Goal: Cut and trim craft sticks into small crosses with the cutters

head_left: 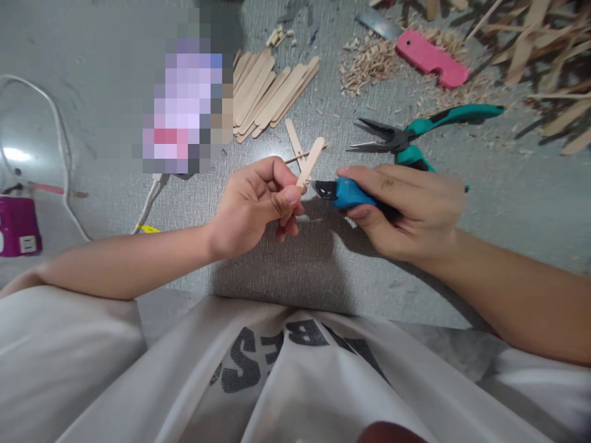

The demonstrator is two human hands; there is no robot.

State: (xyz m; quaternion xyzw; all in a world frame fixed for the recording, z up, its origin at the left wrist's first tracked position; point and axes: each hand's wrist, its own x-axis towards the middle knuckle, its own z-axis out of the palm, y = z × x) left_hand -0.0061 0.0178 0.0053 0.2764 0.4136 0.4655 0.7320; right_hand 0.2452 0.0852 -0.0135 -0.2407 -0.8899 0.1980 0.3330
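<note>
Between the thumb and fingers of my left hand (258, 200) is a popsicle stick (312, 161), its rounded end pointing up and to the right. My right hand (406, 206) grips a utility knife (353, 192) with a blue body and black nose. The knife's blade tip is at the edge of the held stick, close to my left thumb; whether it cuts into the wood I cannot tell. Just behind, another popsicle stick (292, 136) and a thin dark stick (295, 158) cross on the table.
Long-nose pliers (399, 136) with green handles lie open beyond my right hand. Behind are a pink-handled knife (431, 58), wood shavings (369, 61) and scattered sticks (530, 37). A pile of popsicle sticks (272, 92) lies beside a blurred-out device (187, 104). At left are a white cable (60, 129) and purple box (18, 226).
</note>
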